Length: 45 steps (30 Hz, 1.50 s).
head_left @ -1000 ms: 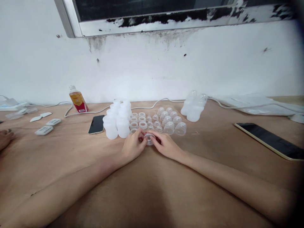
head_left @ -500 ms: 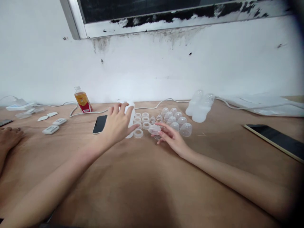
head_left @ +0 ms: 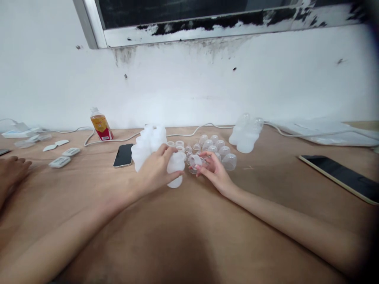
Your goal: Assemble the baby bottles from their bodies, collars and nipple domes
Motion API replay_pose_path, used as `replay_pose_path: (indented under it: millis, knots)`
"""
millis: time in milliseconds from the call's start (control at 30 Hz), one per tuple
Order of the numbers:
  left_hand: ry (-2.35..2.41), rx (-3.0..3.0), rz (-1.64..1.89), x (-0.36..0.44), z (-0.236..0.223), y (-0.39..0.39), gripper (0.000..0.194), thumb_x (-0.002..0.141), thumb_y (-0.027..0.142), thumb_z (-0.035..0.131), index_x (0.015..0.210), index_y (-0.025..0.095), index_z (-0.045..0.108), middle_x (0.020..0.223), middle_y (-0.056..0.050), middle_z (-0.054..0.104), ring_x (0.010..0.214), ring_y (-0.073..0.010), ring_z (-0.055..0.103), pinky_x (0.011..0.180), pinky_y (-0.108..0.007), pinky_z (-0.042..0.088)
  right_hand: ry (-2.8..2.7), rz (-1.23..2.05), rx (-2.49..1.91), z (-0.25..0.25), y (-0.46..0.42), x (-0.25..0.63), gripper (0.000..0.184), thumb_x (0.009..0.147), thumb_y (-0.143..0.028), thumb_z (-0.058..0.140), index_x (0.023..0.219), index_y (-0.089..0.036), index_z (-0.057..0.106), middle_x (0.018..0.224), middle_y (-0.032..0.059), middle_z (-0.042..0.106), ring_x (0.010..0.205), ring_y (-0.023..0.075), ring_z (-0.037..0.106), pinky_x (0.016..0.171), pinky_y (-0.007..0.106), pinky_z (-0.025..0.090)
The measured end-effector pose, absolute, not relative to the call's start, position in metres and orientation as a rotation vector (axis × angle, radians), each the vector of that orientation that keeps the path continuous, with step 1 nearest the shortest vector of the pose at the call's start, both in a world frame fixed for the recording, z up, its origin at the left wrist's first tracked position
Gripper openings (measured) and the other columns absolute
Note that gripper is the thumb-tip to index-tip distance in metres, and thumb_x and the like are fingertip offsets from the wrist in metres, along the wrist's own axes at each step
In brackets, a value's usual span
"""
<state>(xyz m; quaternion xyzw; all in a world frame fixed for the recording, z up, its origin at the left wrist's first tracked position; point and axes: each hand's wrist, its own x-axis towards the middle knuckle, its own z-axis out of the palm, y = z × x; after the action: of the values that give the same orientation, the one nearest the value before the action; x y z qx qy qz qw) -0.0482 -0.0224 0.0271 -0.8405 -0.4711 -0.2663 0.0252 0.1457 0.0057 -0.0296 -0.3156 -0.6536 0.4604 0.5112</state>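
Observation:
My left hand (head_left: 155, 169) is closed round a frosted white baby bottle (head_left: 175, 179), upright in front of the other bottles. My right hand (head_left: 219, 175) pinches a clear screw ring (head_left: 194, 161), tilted to face the bottle; whether a teat sits in it I cannot make out. Several more frosted bottles (head_left: 149, 140) are grouped behind my left hand. Between my hands lie loose rings (head_left: 179, 143) and clear teats (head_left: 188, 149), partly hidden. Several clear domed caps (head_left: 225, 151) stand in rows just beyond my right hand.
Capped bottles (head_left: 245, 138) stand at the back right, near a white cable (head_left: 207, 125) and a plastic bag (head_left: 319, 132). Phones (head_left: 123, 155) lie left and right. A drink bottle (head_left: 101, 125) stands back left. Another person's hand (head_left: 14, 169) rests at the left edge.
My left hand, open above the bottles before, has come down and taken hold of one, now in front of the rings. My right hand has tipped its ring toward the left.

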Motion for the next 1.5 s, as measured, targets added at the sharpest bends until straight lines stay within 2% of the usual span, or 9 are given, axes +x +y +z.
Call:
replay_pose_path:
  millis: [133, 233, 433, 767, 933, 1033, 1233, 1400, 1500]
  knots:
    - [-1.585, -2.63, -1.393, -0.039, -0.017, -0.016, 0.06, 0.07, 0.033, 0.057, 0.12, 0.02, 0.028, 0.11, -0.009, 0.046, 0.085, -0.0171, 0.053, 0.066, -0.027, 0.045, -1.569, 1.073, -0.759, -0.03, 0.006, 0.147, 0.032, 0.071, -0.034, 0.057, 0.094, -0.025, 0.036, 0.103, 0.0042, 0.04, 0.075, 0.0138, 0.058, 0.055, 0.025, 0.048]
    - [-1.694, -2.649, -1.558, -0.036, -0.03, -0.014, 0.054, 0.069, 0.035, 0.058, 0.115, 0.019, 0.034, 0.105, -0.007, 0.051, 0.082, -0.016, 0.054, 0.061, -0.024, 0.045, -1.577, 1.066, -0.753, -0.031, 0.006, 0.147, 0.032, 0.071, -0.033, 0.057, 0.096, -0.026, 0.037, 0.104, 0.004, 0.039, 0.07, 0.0115, 0.056, 0.055, 0.025, 0.048]
    - [-1.792, -2.709, -1.47, -0.036, -0.022, -0.016, 0.039, 0.068, 0.037, 0.059, 0.099, 0.017, 0.047, 0.093, -0.004, 0.059, 0.077, -0.0161, 0.056, 0.064, -0.026, 0.045, -1.593, 1.046, -0.756, -0.029, 0.005, 0.147, 0.035, 0.071, -0.033, 0.057, 0.1, -0.026, 0.039, 0.108, 0.0047, 0.039, 0.07, 0.0112, 0.055, 0.058, 0.027, 0.049]
    - [-1.549, -2.842, -1.126, -0.045, -0.013, -0.017, 0.045, 0.069, 0.032, 0.057, 0.111, 0.02, 0.049, 0.096, -0.005, 0.052, 0.09, -0.0197, 0.051, 0.082, -0.032, 0.04, -1.709, 0.978, -0.745, -0.03, 0.003, 0.151, 0.037, 0.067, -0.028, 0.062, 0.101, -0.024, 0.048, 0.108, 0.0058, 0.05, 0.088, 0.0164, 0.055, 0.077, 0.033, 0.048]
    - [-1.454, -3.015, -0.914, -0.052, -0.005, -0.014, 0.047, 0.068, 0.035, 0.057, 0.112, 0.021, 0.05, 0.092, -0.003, 0.05, 0.084, -0.0176, 0.05, 0.078, -0.029, 0.039, -1.928, 0.88, -0.674, -0.031, 0.004, 0.162, 0.032, 0.068, -0.024, 0.062, 0.098, -0.025, 0.052, 0.11, 0.0053, 0.048, 0.107, 0.0187, 0.045, 0.081, 0.031, 0.046]
    - [-1.51, -3.233, -0.786, -0.056, 0.003, -0.009, 0.038, 0.067, 0.039, 0.057, 0.099, 0.019, 0.058, 0.086, -0.001, 0.054, 0.08, -0.0166, 0.051, 0.071, -0.026, 0.038, -2.068, 0.808, -0.629, -0.031, 0.003, 0.167, 0.031, 0.07, -0.022, 0.06, 0.099, -0.026, 0.051, 0.113, 0.0049, 0.049, 0.109, 0.0187, 0.044, 0.08, 0.033, 0.045]
    - [-1.873, -3.59, -0.521, -0.061, 0.012, -0.003, 0.039, 0.07, 0.048, 0.051, 0.087, 0.014, 0.061, 0.074, -0.001, 0.057, 0.067, -0.0143, 0.05, 0.056, -0.022, 0.034, -2.172, 0.604, -0.61, -0.026, -0.001, 0.167, 0.032, 0.07, -0.023, 0.061, 0.101, -0.025, 0.051, 0.11, 0.0048, 0.054, 0.106, 0.0182, 0.048, 0.08, 0.033, 0.046]
    - [-1.653, -3.426, -0.651, -0.055, 0.015, -0.011, 0.033, 0.067, 0.043, 0.056, 0.083, 0.015, 0.06, 0.073, 0.0, 0.055, 0.067, -0.0132, 0.048, 0.058, -0.021, 0.033, -2.154, 0.557, -0.803, -0.021, -0.005, 0.167, 0.036, 0.067, -0.03, 0.063, 0.101, -0.021, 0.053, 0.101, 0.006, 0.059, 0.085, 0.0174, 0.057, 0.063, 0.028, 0.05]
    - [-1.597, -3.332, -0.721, -0.055, 0.019, -0.013, 0.03, 0.066, 0.041, 0.058, 0.081, 0.015, 0.06, 0.071, 0.001, 0.055, 0.067, -0.0131, 0.047, 0.058, -0.021, 0.033, -2.144, 0.595, -0.785, -0.021, -0.003, 0.167, 0.035, 0.068, -0.03, 0.063, 0.101, -0.022, 0.054, 0.104, 0.0057, 0.059, 0.092, 0.0182, 0.056, 0.065, 0.027, 0.051]
